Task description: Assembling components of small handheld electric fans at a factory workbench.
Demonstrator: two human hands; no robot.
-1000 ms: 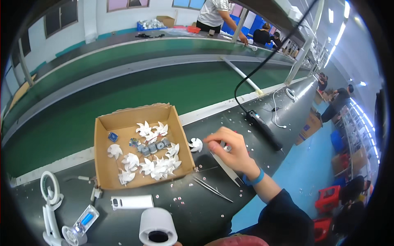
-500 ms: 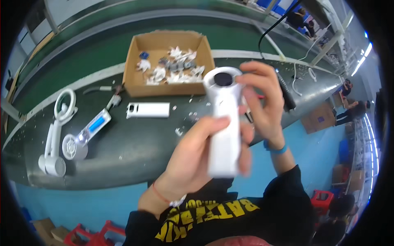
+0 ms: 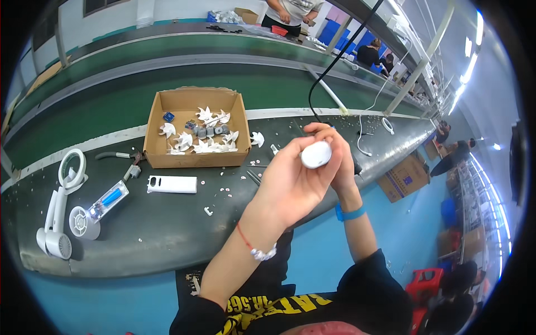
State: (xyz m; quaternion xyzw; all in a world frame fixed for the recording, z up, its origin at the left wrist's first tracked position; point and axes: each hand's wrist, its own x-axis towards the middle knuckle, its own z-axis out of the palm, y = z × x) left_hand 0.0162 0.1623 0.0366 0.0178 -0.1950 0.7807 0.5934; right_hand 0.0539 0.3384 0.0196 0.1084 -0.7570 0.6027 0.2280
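Both my hands are raised over the right part of the bench, around a white handheld fan body (image 3: 316, 155). Its rounded bottom end faces me, and the rest is hidden behind the fingers. My left hand (image 3: 293, 181) is wrapped round the handle from below. My right hand (image 3: 341, 153) closes on it from the far right side, most of its fingers hidden. Left of the hands stands a cardboard box (image 3: 195, 161) with white fan blades (image 3: 207, 146) and grey motors (image 3: 209, 132). Nearer me lies a white handle shell (image 3: 173, 184).
At the left lie an opened fan (image 3: 85, 223) with a blue battery (image 3: 113, 196), a folded white fan (image 3: 56, 223), a white ring part (image 3: 72, 167) and cutting pliers (image 3: 120, 155). Tweezers (image 3: 254, 177) and small white bits lie mid-bench. A black cable (image 3: 329, 72) hangs beyond my hands.
The fan body has tipped from showing its round head and handle to pointing its bottom end at me. My right hand has come in against it. The view has shifted.
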